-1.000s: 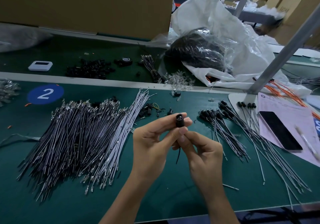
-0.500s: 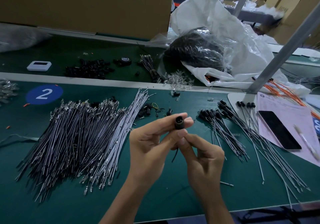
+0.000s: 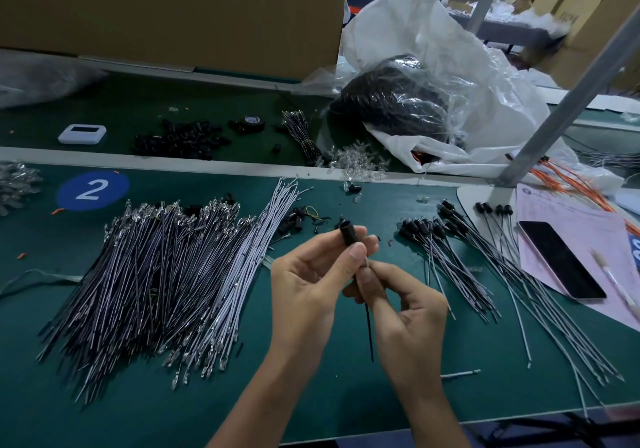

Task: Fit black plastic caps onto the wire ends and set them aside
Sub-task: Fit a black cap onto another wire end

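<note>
The black cap (image 3: 348,234) sits between the thumb and forefinger of the left hand (image 3: 311,281), which pinches it at the fingertips with its open end tipped up and away. Just under it, the right hand (image 3: 405,312) pinches the wire (image 3: 369,329) with its thumb and first fingers, right below the cap, its other fingers curled in. The wire drops straight down between the two wrists and hangs free above the green counter (image 3: 138,413). How far the wire end has gone into the cap cannot be told.

Left of the left hand lies a broad heap of bare wires (image 3: 156,281), fanned out with their metal ends toward the far side. Right of the right hand lie the capped wires (image 3: 460,260), their black caps bunched at the far end. Past those, further right, a phone (image 3: 561,258) rests face up on a pink sheet of paper (image 3: 581,232).

Beyond the fingertips a few loose caps (image 3: 294,222) lie near the wire heap. Further off, past a pale strip across the counter, are a larger scatter of black caps (image 3: 180,137), a roll of black tape (image 3: 251,121), a small white device (image 3: 82,134) and a plastic bag (image 3: 433,76) with dark contents. Far left of the hands is a blue round sticker (image 3: 91,190) marked 2.
</note>
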Demonstrator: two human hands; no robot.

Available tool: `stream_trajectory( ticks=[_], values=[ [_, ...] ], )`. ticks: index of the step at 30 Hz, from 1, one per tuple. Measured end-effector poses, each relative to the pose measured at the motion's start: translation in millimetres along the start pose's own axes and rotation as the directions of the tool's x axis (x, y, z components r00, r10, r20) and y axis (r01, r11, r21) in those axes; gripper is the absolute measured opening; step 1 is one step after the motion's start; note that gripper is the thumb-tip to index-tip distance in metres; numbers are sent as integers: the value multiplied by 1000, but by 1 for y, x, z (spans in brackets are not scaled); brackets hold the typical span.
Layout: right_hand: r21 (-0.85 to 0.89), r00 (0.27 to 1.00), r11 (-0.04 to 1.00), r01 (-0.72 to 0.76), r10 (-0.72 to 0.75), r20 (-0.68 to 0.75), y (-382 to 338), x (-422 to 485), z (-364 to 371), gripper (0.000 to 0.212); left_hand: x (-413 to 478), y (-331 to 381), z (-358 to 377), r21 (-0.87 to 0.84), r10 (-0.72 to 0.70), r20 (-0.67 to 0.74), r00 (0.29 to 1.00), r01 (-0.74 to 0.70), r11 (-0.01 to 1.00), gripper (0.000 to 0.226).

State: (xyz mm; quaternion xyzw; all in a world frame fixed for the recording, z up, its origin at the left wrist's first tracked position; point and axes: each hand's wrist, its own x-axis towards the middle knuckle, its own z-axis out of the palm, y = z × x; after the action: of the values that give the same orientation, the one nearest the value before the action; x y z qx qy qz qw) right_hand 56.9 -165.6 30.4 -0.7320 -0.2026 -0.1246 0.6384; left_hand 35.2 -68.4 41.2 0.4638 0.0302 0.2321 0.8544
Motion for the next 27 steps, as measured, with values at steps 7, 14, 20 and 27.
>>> stream_trajectory(
  ticks=[7,14,20,27],
  values=[
    [-107,992,994,-15,28,123,0,6,-8,17,1,-2,0,13,-23,-56,998,24,1000,18],
    [-220,981,974,48,-4,196,-4,9,-8,33,-2,-8,0,65,-14,-74,997,19,998,17],
    [-202,979,977,72,-31,199,-3,12,-8,23,-3,-8,1,99,-2,-51,999,7,995,16],
    [-68,981,997,-36,48,189,-2,11,-11,22,-1,-8,3,156,26,-8,1000,-24,987,11]
  ],
)
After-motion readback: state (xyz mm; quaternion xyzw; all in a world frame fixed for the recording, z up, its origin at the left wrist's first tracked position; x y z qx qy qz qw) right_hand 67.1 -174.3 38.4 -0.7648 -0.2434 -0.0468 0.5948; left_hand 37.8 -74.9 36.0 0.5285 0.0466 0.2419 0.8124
